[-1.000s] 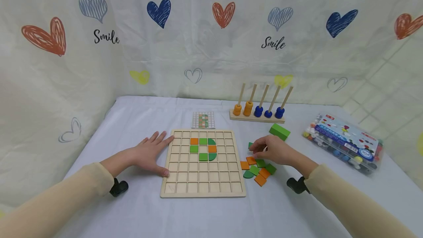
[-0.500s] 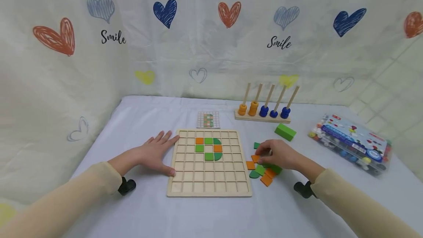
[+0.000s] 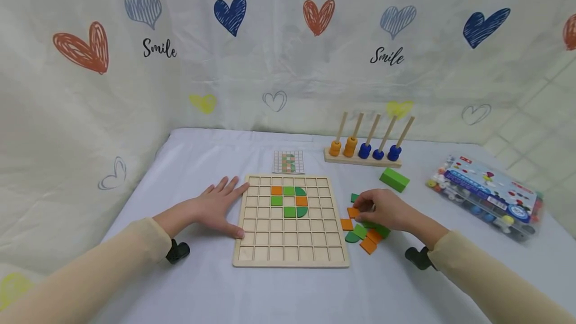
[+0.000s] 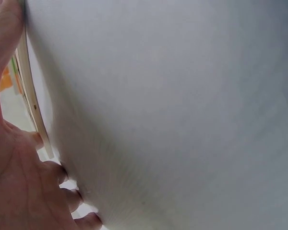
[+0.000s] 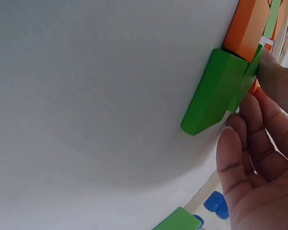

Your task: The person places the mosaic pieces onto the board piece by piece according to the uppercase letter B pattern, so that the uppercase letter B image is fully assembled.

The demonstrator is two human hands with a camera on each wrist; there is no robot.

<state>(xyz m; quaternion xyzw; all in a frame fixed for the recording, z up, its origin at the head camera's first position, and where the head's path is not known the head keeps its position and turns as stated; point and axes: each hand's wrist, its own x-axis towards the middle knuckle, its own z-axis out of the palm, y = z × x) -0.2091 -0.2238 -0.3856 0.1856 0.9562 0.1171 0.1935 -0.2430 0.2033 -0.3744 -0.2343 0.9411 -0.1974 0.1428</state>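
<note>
**Now the right hand point(image 3: 380, 209) pinches an orange tile point(image 3: 353, 212)**

The right arm reaches in from the right, and its hand bends down over the loose tiles point(image 3: 368, 245). The fingers curl, and the grip is closed: the thumb and a finger pinch the orange tile by its sides. The hand hides part of it. This tile is just to the right of the wooden board point(image 3: 290, 254), at the top of the messy heap.

The left hand point(image 3: 216, 211) is open and flat, with its fingers spread wide. It holds no tile. Its thumb and pointing finger touch the left edge of the board, and the other fingers rest on the white cloth of the bench point(image 3: 288, 294).

The pinched tile is flat and bright orange. The heap has more orange tiles, green squares and a dark green piece point(image 3: 352, 237) with a round side. The board is pale wood, with rows of square holes. Seven pieces sit in it: two orange squares, three light green squares and two dark green pieces with round corners. They go around one bare hole, and the hole at the bottom left of that group is bare too.

Behind the board is a small picture card point(image 3: 288, 162). A bead stand point(image 3: 362, 159), a green block point(image 3: 394, 179) and a clear box point(image 3: 488, 194) are farther right.
</note>
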